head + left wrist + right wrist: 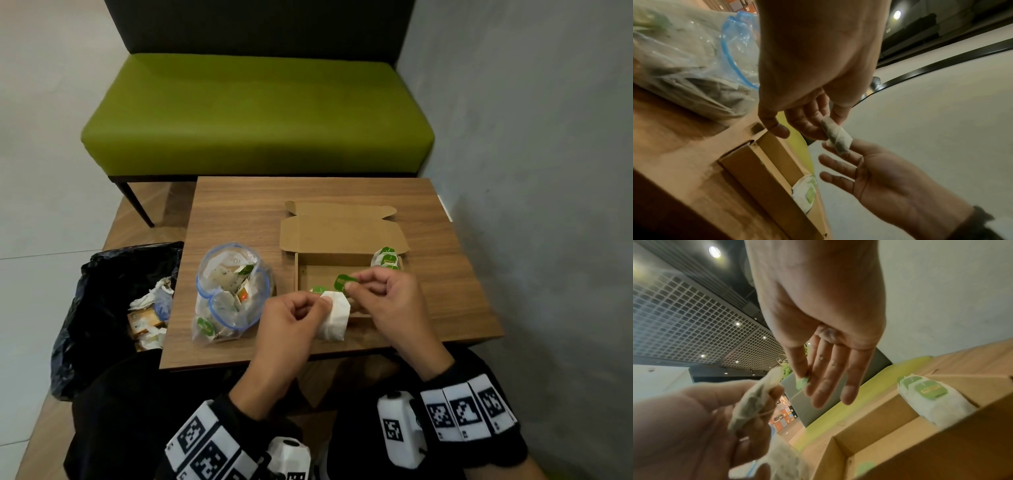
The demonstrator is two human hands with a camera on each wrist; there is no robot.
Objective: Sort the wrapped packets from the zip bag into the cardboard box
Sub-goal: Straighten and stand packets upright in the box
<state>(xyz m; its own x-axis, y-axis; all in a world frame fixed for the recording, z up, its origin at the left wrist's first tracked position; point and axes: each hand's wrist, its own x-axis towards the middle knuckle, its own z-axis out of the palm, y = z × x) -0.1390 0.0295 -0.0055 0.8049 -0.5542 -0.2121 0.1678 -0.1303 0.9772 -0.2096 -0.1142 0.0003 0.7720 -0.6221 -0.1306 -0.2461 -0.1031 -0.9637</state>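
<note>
Holding a white tea bag over the near edge of the cardboard box, the left hand pinches its top. The right hand pinches its green tag. The zip bag sits left, on the table.

Zip bag: contents jumbled behind crinkled plastic, count not readable.
Box: near wall and part of floor hidden behind both hands.
Packets in far right corner: label print too small to read.
Bin bag: cut off by table edge; its scraps indistinct.
Left hand: blurred in right wrist view.
</note>
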